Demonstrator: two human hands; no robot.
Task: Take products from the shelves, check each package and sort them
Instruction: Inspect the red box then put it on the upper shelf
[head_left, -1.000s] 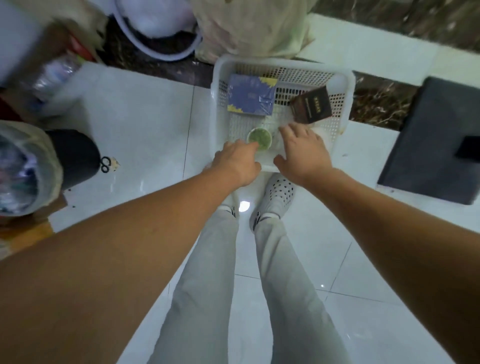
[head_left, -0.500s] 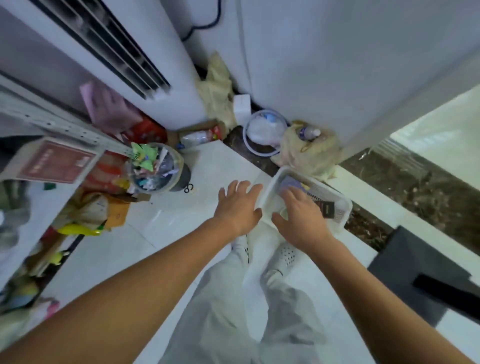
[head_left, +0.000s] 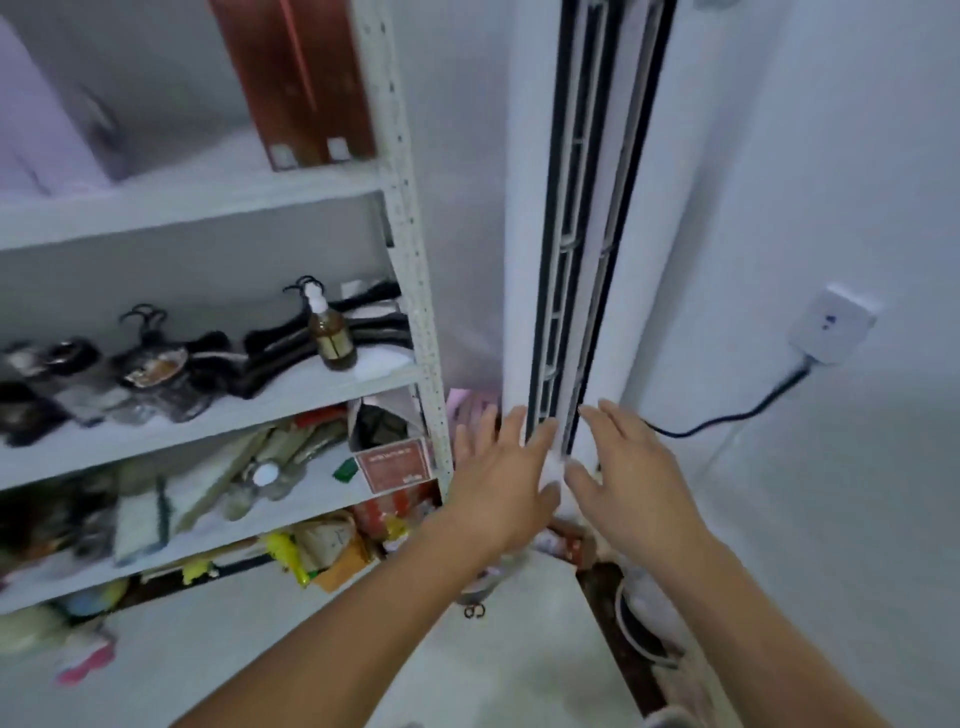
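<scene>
Left hand (head_left: 498, 488), right hand (head_left: 634, 483) risen beside perforated metal shelves (head_left: 208, 208), fingers (head_left: 615, 420) straight

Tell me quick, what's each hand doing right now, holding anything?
Left hand: open, fingers spread, holding nothing.
Right hand: open, fingers spread, holding nothing.

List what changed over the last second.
Both hands lifted away from the white basket, which is now out of view. The left hand and right hand hang open and empty before the tall white unit, beside the shelves. Unchanged: both reach forward, side by side.
</scene>
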